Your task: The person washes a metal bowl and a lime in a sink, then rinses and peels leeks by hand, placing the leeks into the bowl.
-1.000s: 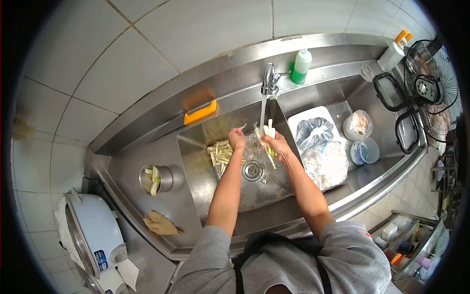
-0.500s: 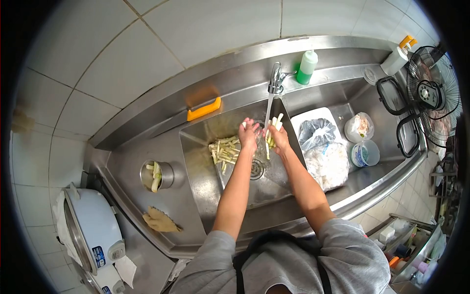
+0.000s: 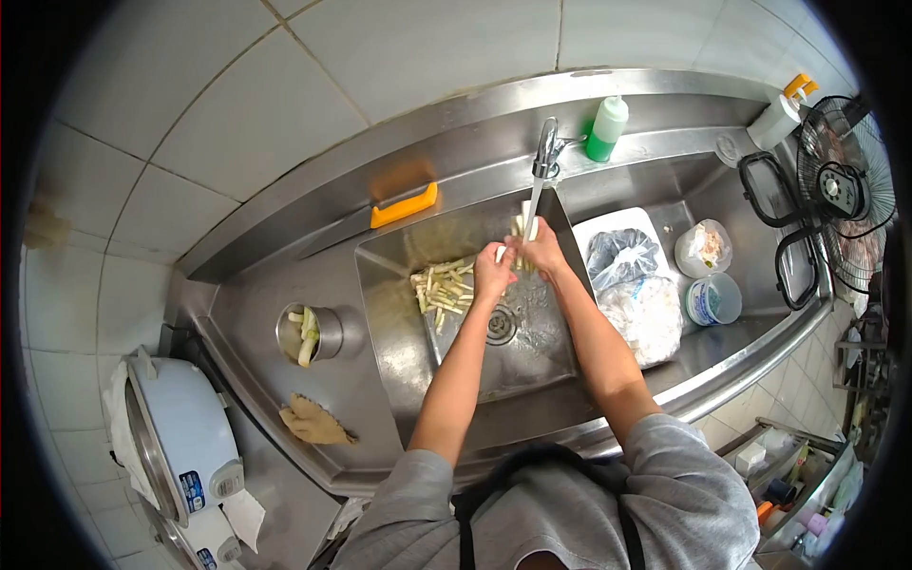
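Steel basin [image 3: 399,380] walls frame the work in the head view, where the step in hand looks like rinsing: the right hand [image 3: 544,249] holds a small bunch of pale stalks [image 3: 520,228] at the running water [image 3: 535,201], below the faucet [image 3: 546,147]. The left hand [image 3: 492,271] is drawn in narrow against it, fingers bent; a pale bit shows at its fingertips, perhaps a stalk end, but blur and overlap mean I cannot tell whether it grips anything. More cut stalks [image 3: 444,288] lie in a loose heap on the left side of the same basin, beside the left wrist, and the drain [image 3: 501,325] is nearer the body than the hands. To the left, outside the basin, a metal cup [image 3: 328,332] holds a few thicker pieces [image 3: 306,332]. As I judge it, the next move calls for the right hand to keep the bunch together, yet loosely enough for water to get between the stalks, with the left fingers free to rub or turn them. Compared with the frame half a second earlier, the hands have come together: the left hand was apart with its fingers spread, whereas now it meets the right.
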A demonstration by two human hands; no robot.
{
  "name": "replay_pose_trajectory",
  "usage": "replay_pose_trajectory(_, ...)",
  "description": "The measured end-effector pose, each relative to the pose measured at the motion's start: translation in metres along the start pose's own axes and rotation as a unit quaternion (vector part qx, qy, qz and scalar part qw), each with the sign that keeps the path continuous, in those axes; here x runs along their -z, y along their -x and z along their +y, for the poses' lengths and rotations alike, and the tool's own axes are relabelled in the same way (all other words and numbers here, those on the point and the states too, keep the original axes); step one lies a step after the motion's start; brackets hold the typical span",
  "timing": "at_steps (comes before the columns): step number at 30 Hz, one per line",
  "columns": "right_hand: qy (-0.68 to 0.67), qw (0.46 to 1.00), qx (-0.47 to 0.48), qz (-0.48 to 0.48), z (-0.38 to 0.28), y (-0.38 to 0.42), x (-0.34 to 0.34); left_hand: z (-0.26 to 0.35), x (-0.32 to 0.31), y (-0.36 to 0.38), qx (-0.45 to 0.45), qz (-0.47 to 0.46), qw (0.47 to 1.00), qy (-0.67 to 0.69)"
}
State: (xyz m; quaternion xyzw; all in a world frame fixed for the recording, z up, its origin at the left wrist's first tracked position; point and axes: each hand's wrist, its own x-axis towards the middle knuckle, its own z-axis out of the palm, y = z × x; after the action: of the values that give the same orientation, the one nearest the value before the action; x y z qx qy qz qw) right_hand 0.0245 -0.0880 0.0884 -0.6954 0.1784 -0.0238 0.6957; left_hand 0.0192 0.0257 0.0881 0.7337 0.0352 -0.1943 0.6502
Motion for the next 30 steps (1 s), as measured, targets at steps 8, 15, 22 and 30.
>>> replay_pose_trajectory(8,0.018,0.996,-0.033,0.081,0.021,-0.023,0.019,-0.002,0.006,-0.007,0.058,0.069,0.996,0.025)
replay_pose_trajectory(15,-0.16,0.976,-0.144,-0.041,-0.003,0.001,0.013,0.004,-0.009,-0.019,0.033,-0.03,0.993,0.111)
replay_pose_trajectory(22,-0.043,0.999,-0.001,0.001,-0.017,-0.023,0.018,0.014,-0.012,-0.001,0.033,-0.089,0.982,0.162)
replay_pose_trajectory(30,-0.174,0.972,-0.103,-0.119,-0.011,-0.003,0.02,0.016,-0.013,-0.011,-0.022,0.034,0.991,0.128)
